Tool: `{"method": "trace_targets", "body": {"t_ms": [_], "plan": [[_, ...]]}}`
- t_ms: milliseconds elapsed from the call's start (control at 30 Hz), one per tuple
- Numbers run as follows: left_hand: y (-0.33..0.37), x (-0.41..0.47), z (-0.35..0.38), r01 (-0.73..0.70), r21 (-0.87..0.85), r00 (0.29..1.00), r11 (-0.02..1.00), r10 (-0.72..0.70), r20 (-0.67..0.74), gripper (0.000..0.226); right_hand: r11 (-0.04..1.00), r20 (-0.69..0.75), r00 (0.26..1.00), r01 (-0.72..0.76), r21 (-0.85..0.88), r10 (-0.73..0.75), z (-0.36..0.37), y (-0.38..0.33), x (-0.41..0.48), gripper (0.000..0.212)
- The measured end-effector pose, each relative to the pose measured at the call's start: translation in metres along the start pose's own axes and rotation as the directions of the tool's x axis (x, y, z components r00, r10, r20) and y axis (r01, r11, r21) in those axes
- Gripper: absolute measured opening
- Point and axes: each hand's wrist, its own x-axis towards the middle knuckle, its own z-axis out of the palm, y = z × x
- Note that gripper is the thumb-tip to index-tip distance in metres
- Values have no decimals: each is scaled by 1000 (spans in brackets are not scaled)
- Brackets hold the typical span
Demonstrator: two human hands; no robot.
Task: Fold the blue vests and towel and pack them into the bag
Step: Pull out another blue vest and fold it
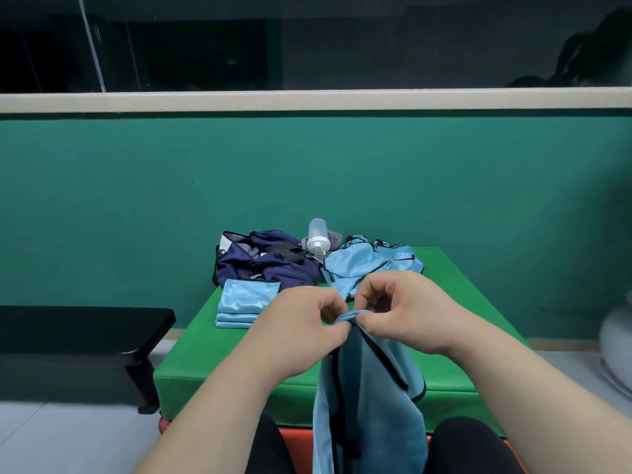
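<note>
Both hands, left hand [304, 323] and right hand [403, 313], grip clamped on one blue vest [369, 398] (black trim), hanging over green surface [239, 364]; folded stack [244, 302] near bag [266, 261].

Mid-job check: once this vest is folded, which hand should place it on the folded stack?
Left, probably. The folded stack lies just left of the left hand; the right hand would have to cross over. Both hands pinch the vest in a fingertip grip.
</note>
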Motion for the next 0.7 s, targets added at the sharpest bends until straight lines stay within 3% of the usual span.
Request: {"method": "trace_targets", "body": {"t_ms": [133,300,467,700], "plan": [[-1,1,-1,38,-50,999,998,-37,19,7,988,14,999,-30,151,29,14,10,-5,14],[-7,5,-16,120,-124,992,985,-125,-32,9,972,73,997,-53,229,37,33,25,-16,45],[-19,5,-33,170,-118,980,978,-180,-81,9,996,45,995,-88,-7,88,35,32,-21,22],[-36,0,-41,238,-31,968,971,-239,-68,9,989,-69,987,-147,-5,146,4,35,-18,15]]}}
